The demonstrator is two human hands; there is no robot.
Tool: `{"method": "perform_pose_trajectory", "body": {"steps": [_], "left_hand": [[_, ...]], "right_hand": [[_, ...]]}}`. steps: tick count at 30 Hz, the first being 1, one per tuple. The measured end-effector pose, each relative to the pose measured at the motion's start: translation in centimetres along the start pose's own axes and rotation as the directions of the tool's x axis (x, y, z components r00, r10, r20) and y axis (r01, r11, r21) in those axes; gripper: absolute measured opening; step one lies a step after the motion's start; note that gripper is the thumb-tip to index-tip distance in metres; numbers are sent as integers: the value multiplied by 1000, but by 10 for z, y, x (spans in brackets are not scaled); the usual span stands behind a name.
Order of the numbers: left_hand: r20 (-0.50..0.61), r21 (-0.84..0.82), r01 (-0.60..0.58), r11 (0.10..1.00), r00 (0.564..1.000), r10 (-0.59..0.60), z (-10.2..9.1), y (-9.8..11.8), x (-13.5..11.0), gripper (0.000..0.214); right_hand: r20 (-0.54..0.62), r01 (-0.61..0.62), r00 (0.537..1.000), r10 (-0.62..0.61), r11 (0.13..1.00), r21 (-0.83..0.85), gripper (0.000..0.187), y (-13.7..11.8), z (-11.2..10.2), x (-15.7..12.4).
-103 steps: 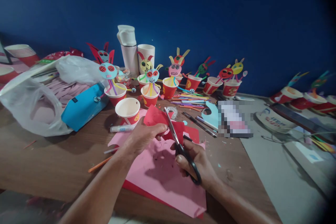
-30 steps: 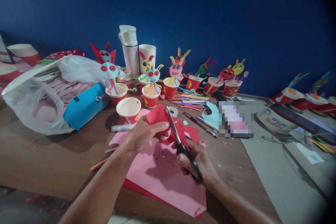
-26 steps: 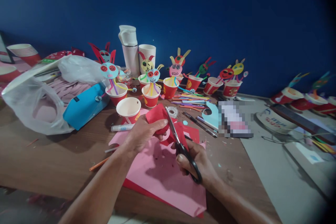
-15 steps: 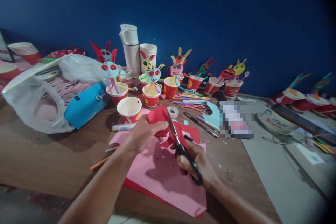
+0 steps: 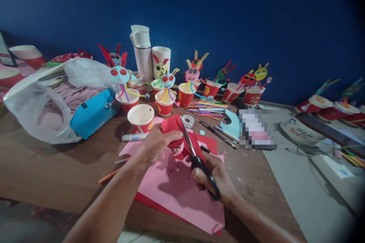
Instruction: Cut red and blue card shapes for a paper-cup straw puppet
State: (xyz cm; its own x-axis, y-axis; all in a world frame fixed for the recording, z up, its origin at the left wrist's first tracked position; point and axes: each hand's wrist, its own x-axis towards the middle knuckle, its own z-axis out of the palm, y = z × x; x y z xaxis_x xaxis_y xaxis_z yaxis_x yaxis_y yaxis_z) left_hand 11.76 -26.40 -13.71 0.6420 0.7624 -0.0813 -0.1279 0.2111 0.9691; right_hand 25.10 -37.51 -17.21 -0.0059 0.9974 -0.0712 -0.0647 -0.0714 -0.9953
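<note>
Between thumb and fingers, my left hand [image 5: 159, 142] pinches a piece of red paper [image 5: 171, 124]. Black-handled scissors [image 5: 203, 169] are in my right hand [image 5: 215, 176], their metal blades pointing up and away along the edge of the red paper. Both hands are held over pink paper sheets [image 5: 173, 193], which lie on top of red paper at the middle of the table. Just beyond my left hand stands a paper cup [image 5: 140, 118] with no figure in it. A glue-stick-like white tube [image 5: 134, 137] lies beside my left wrist.
Several cups with paper-faced straw figures [image 5: 165, 102] line the back. Loose straws [image 5: 208, 108], a tape roll [image 5: 187, 121], pens [image 5: 218, 134] and a pixelated phone [image 5: 255, 129] lie to the right. A plastic bag [image 5: 51, 121] and blue packet [image 5: 92, 115] occupy the left, with a white flask [image 5: 142, 57] behind.
Almost nothing differs. The view has shifted very slightly; both hands, the red paper and the scissors keep nearly the same position.
</note>
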Motion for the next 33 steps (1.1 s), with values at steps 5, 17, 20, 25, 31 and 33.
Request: {"method": "perform_pose_trajectory", "body": {"steps": [5, 17, 20, 25, 31, 33], "left_hand": [[-33, 16, 28, 999, 999, -27, -1, 0, 0, 15], [-57, 14, 41, 999, 998, -40, -2, -1, 0, 16], [-71, 15, 42, 999, 997, -40, -2, 0, -1, 14], [-21, 57, 45, 997, 999, -44, -1, 0, -2, 15], [6, 115, 29, 993, 1000, -30, -1, 1, -2, 18], [14, 109, 32, 993, 999, -33, -1, 2, -2, 19]], "right_hand": [[3, -9, 1000, 9, 1000, -8, 23, 1, -1, -1], [-22, -63, 998, 62, 998, -24, 24, 0, 1, -1], [-14, -61, 998, 60, 998, -22, 23, 0, 1, -1], [-1, -30, 1000, 29, 999, -40, 28, -3, 1, 0], [6, -19, 1000, 20, 998, -67, 33, -4, 0, 1], [-2, -32, 999, 32, 997, -75, 35, -4, 0, 1]]}}
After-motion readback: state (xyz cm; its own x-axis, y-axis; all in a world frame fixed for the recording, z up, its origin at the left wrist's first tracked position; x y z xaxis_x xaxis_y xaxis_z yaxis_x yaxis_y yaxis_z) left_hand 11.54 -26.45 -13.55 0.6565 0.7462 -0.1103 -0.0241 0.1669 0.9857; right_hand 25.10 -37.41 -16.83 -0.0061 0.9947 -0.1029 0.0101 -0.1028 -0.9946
